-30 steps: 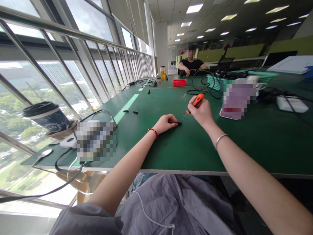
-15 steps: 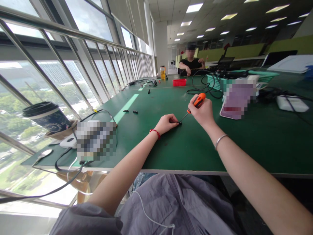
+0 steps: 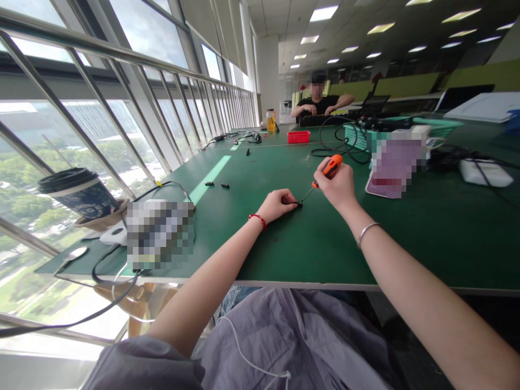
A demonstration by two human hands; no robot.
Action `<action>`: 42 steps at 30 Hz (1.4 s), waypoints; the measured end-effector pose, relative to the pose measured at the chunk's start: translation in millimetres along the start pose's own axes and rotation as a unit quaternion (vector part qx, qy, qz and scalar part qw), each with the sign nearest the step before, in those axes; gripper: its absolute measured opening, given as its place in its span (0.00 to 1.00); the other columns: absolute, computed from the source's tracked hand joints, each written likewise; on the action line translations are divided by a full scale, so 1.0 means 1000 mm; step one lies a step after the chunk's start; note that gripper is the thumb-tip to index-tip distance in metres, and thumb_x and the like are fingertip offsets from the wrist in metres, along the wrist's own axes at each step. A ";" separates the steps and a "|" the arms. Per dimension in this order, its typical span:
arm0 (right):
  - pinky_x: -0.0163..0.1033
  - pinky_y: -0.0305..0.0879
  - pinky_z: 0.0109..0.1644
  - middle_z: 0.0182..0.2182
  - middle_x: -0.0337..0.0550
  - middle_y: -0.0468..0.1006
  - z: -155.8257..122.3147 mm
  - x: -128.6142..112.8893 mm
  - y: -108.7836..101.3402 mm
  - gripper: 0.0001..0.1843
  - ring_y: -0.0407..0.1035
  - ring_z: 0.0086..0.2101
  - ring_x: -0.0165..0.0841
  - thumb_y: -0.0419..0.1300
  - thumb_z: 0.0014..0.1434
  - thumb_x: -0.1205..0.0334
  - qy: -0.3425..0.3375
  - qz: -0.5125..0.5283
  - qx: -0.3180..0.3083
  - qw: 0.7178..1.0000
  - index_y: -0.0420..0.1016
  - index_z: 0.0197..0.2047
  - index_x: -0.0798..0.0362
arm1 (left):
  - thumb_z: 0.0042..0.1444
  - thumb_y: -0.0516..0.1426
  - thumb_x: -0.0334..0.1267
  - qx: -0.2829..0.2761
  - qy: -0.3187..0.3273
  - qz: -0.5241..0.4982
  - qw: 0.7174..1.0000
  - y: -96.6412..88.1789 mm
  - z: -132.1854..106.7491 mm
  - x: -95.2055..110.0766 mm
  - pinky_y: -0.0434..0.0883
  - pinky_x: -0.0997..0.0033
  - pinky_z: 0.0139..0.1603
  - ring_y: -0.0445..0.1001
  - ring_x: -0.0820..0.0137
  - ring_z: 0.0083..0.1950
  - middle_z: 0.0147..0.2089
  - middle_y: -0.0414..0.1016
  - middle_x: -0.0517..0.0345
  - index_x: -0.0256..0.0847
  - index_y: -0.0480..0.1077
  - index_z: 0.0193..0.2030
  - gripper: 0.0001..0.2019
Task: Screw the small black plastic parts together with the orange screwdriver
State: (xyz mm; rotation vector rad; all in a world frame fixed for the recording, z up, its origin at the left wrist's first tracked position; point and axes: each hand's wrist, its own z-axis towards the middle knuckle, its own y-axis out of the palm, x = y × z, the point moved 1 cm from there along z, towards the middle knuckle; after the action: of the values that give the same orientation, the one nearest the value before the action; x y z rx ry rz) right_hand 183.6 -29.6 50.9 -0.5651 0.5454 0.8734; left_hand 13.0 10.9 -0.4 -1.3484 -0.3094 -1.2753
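My left hand point(image 3: 278, 206) is closed on a small black piece point(image 3: 299, 204), pressing it against the green tabletop point(image 3: 260, 249). Most of that piece is hidden by the fingers, so its kind does not show. In my right hand point(image 3: 338, 183) is a screwdriver point(image 3: 333, 164) with an orange and black handle, held at a slant. Its thin metal shaft points down and left, and the tip meets the black piece by my left fingertips. Two similar small black pieces point(image 3: 209, 183) lie apart on the table to the left.
A red tray point(image 3: 298, 137) sits farther back, near a jar point(image 3: 271, 120) of yellow liquid. Cables and a teal basket point(image 3: 357, 137) are at the right, beside a propped phone point(image 3: 394, 168). On the left stands a lidded cup point(image 3: 79, 195). Across the table sits another person point(image 3: 319, 105).
My hands, the screwdriver and the black piece stay practically in place. Across the table, the other person's hands have moved down to a dark object in front of them.
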 end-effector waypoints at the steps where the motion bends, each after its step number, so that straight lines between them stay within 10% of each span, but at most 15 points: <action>1: 0.38 0.60 0.28 0.16 0.35 0.64 0.000 0.000 0.000 0.07 0.60 0.20 0.30 0.56 0.44 0.63 0.000 0.000 0.001 1.000 0.62 0.19 0.49 | 0.46 0.62 0.33 0.000 0.000 -0.002 1.000 0.000 0.000 0.000 0.71 0.71 0.39 0.72 0.74 0.32 0.29 0.76 0.57 0.35 0.70 0.27 0.05; 22: 0.39 0.62 0.30 0.18 0.37 0.65 0.002 0.004 0.002 0.14 0.62 0.22 0.31 0.60 0.51 0.54 0.003 0.003 -0.005 1.000 0.62 0.21 0.49 | 0.46 0.62 0.33 -0.007 0.001 -0.007 1.000 0.000 0.001 0.000 0.70 0.72 0.37 0.71 0.74 0.31 0.29 0.75 0.57 0.35 0.70 0.27 0.05; 31: 0.39 0.62 0.29 0.25 0.36 0.68 -0.001 0.012 0.005 0.17 0.63 0.23 0.31 0.60 0.48 0.61 -0.014 0.001 -0.014 1.000 0.62 0.42 0.47 | 0.46 0.62 0.33 -0.006 0.004 -0.013 1.000 0.000 0.001 -0.002 0.70 0.72 0.38 0.72 0.74 0.31 0.29 0.76 0.57 0.35 0.70 0.28 0.05; 42: 0.37 0.60 0.28 0.20 0.32 0.63 0.002 0.006 0.005 0.11 0.61 0.21 0.29 0.62 0.47 0.60 0.008 0.016 -0.009 1.000 0.67 0.35 0.49 | 0.46 0.62 0.32 -0.009 0.003 -0.021 1.000 0.000 0.000 0.000 0.70 0.73 0.37 0.71 0.75 0.30 0.28 0.75 0.58 0.35 0.69 0.27 0.05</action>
State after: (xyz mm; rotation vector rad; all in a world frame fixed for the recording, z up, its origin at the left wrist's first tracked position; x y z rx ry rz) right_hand 183.0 -22.4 46.6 -0.5814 0.5638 0.9049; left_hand 13.0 11.1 -0.3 -1.3588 -0.3232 -1.3197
